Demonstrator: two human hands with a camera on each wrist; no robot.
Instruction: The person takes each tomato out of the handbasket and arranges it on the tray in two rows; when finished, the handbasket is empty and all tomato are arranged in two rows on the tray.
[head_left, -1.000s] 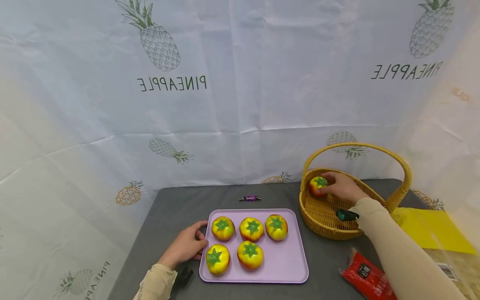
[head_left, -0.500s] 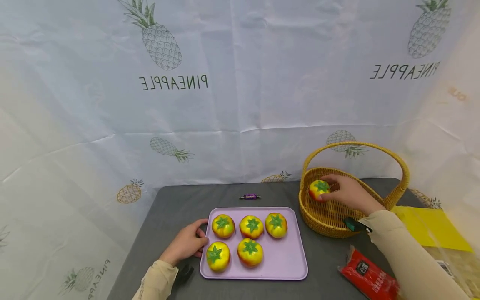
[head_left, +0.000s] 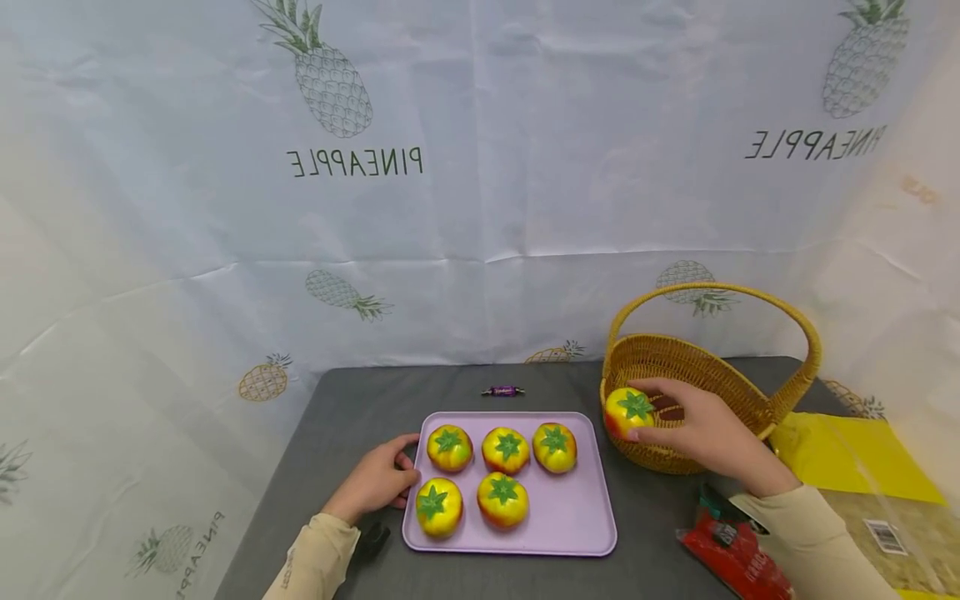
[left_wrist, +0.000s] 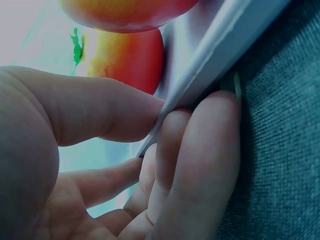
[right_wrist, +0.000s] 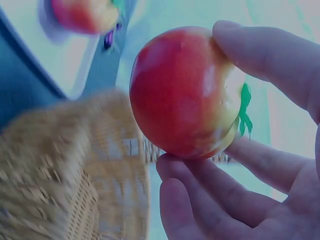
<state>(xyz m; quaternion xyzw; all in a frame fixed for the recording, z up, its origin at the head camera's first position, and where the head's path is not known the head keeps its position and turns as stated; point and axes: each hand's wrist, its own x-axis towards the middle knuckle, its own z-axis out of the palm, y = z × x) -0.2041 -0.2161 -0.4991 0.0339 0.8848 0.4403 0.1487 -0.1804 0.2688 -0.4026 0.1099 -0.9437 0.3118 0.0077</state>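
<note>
My right hand (head_left: pixel 712 429) grips a yellow-red toy tomato (head_left: pixel 628 413) with a green star-shaped leaf, thumb on one side and fingers on the other. In the head view it overlaps the near left rim of the wicker basket (head_left: pixel 652 457); the right wrist view shows the tomato (right_wrist: pixel 185 95) beside the blurred basket wall (right_wrist: pixel 55 165). My left hand (head_left: pixel 375 479) pinches the left edge of the lilac tray (head_left: pixel 570 517). In the left wrist view the thumb lies on the tray's rim (left_wrist: pixel 200 65) and fingers are curled beneath. Several similar toy tomatoes (head_left: pixel 502 501) sit on the tray.
A small purple wrapped candy (head_left: pixel 502 391) lies behind the tray on the dark table (head_left: pixel 375 396). The basket's tall handle (head_left: pixel 712 286) arches over it. At the right are a red packet (head_left: pixel 738 558), partly under the right forearm, and a yellow-topped bag (head_left: pixel 855 458).
My right hand has lifted the toy tomato from the basket's far left inside and brought it nearer, over the near left rim. My left hand stays at the tray's edge.
</note>
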